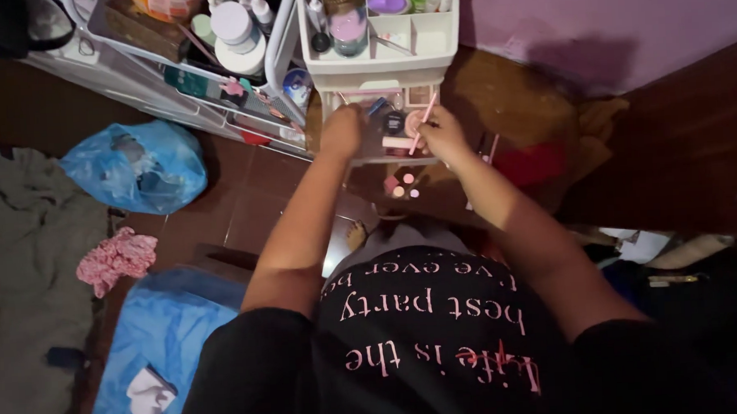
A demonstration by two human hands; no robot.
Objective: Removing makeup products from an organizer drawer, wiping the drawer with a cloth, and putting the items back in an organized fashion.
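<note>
Brown tile floor (252, 195) | left hand (342, 132) clenched at drawer (381, 119) edge | right hand (441, 133) grip grasping pink stick (423, 122)

Blue plastic bag (139, 166) on brown floor, left. Pink crumpled cloth (115, 258) near it. Grey blanket (22, 247) far left. Purple wall (609, 14) far right.

Pink stick (424, 122): thin, straight, tilted, pinched in right hand (441, 133), upper end above the fingers. Open drawer (386, 127): white, small, crowded with little cosmetics, directly under both hands; left hand (342, 129) inside, at its left edge.
</note>
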